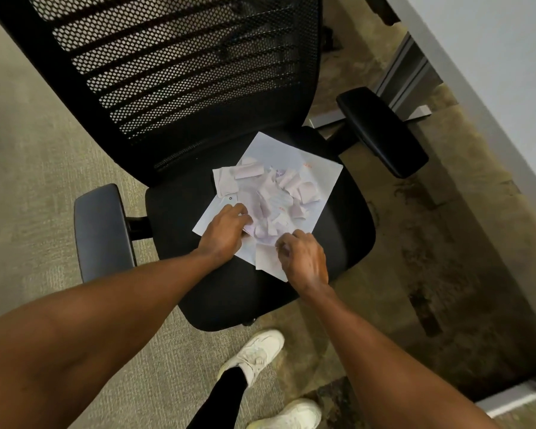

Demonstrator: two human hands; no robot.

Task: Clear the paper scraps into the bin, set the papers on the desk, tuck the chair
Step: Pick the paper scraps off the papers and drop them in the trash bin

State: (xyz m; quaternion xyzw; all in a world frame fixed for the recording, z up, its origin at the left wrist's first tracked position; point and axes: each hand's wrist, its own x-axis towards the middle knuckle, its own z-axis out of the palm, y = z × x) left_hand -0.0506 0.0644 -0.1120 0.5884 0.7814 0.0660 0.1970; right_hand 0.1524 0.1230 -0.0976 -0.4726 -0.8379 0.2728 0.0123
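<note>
A black mesh-backed office chair (198, 274) stands in front of me. On its seat lie white papers (319, 168) with a heap of torn paper scraps (273, 190) on top. My left hand (223, 233) rests on the near left side of the heap, fingers curled over some scraps. My right hand (304, 258) is at the papers' near corner, fingertips pinching a scrap by the pile's edge. The white desk (492, 72) runs along the right side. No bin is in view.
The chair's armrests (101, 230) (384, 131) stick out on both sides. A metal desk leg (406, 78) stands behind the right armrest. Carpet, stained dark on the right, surrounds the chair. My white shoes (257, 354) are just before the seat.
</note>
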